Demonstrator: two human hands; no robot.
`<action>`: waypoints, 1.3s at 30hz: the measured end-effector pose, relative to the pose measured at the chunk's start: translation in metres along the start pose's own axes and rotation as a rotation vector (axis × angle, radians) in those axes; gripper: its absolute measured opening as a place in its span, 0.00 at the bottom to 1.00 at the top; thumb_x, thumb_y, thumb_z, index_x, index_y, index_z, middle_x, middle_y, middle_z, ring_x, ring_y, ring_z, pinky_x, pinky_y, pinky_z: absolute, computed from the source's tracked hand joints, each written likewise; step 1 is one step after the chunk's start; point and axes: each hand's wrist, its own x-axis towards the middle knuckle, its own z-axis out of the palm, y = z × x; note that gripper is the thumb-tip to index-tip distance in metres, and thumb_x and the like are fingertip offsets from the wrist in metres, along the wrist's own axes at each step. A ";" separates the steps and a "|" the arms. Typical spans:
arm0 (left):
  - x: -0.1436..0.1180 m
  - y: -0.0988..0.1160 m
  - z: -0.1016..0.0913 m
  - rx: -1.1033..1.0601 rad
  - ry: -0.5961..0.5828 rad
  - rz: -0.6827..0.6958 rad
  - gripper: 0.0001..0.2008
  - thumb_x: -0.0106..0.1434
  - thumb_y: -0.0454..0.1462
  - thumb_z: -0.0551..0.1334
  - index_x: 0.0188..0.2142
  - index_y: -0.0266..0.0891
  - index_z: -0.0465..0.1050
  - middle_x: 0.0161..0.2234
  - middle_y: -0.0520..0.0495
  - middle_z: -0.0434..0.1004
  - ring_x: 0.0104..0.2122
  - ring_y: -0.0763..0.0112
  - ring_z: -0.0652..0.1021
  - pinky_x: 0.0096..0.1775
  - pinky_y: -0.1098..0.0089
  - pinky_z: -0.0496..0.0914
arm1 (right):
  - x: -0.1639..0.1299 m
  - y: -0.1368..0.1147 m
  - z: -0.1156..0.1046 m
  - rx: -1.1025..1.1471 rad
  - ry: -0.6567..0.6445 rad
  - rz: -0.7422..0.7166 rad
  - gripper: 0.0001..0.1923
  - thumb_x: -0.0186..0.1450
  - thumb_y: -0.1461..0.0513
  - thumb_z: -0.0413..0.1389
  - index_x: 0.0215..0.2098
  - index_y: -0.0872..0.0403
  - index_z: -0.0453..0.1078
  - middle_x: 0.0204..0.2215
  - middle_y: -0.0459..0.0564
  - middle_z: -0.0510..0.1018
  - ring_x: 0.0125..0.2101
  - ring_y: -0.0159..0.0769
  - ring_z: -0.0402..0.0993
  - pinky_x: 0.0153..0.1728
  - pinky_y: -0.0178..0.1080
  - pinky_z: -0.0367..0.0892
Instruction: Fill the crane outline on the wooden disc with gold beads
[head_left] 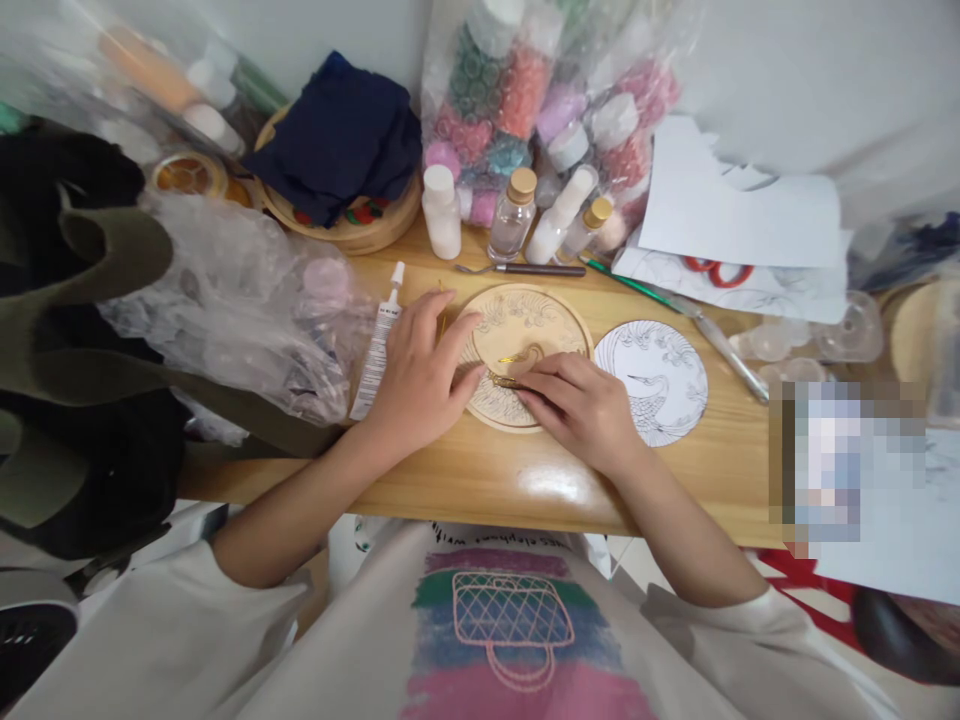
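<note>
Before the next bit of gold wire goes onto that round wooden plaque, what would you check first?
1. Wooden plaque lies flat on the table: ok.
2. Left hand steadies its edge: ok.
3. Right hand pinches the gold wire: ok.
4. Glue tube within reach: ok; capped: cannot tell.
5. Crane drawing in view beside the plaque: ok.

table (465, 480): pale wood | wooden disc (525, 330) under hands | crane drawing (664, 380) just right | glue tube (377, 350) just left | bottles (514, 212) beyond
</note>
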 end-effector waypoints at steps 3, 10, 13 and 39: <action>0.000 0.000 0.000 -0.002 -0.007 -0.007 0.20 0.64 0.36 0.61 0.56 0.38 0.65 0.60 0.33 0.60 0.62 0.46 0.63 0.62 0.43 0.59 | -0.001 0.000 0.000 0.011 -0.001 0.008 0.08 0.69 0.63 0.55 0.42 0.54 0.76 0.33 0.50 0.80 0.35 0.36 0.76 0.33 0.37 0.73; -0.001 -0.001 -0.001 -0.009 -0.033 -0.002 0.22 0.66 0.38 0.60 0.58 0.40 0.62 0.62 0.34 0.59 0.64 0.47 0.61 0.62 0.42 0.57 | -0.001 0.000 0.000 0.077 0.037 0.060 0.08 0.69 0.63 0.55 0.44 0.54 0.75 0.35 0.52 0.80 0.36 0.36 0.77 0.35 0.37 0.74; -0.003 -0.001 0.001 -0.012 -0.079 -0.003 0.23 0.68 0.38 0.58 0.61 0.38 0.59 0.64 0.30 0.57 0.65 0.44 0.60 0.62 0.41 0.57 | -0.001 0.000 0.000 0.094 0.031 0.069 0.08 0.69 0.64 0.55 0.45 0.54 0.73 0.35 0.51 0.80 0.36 0.36 0.77 0.35 0.37 0.74; -0.004 0.004 0.004 0.028 -0.136 -0.003 0.24 0.70 0.36 0.55 0.64 0.36 0.57 0.66 0.29 0.56 0.67 0.44 0.57 0.63 0.42 0.56 | -0.001 -0.003 0.003 0.054 0.000 0.078 0.06 0.68 0.65 0.56 0.43 0.52 0.73 0.36 0.50 0.79 0.35 0.36 0.77 0.33 0.37 0.74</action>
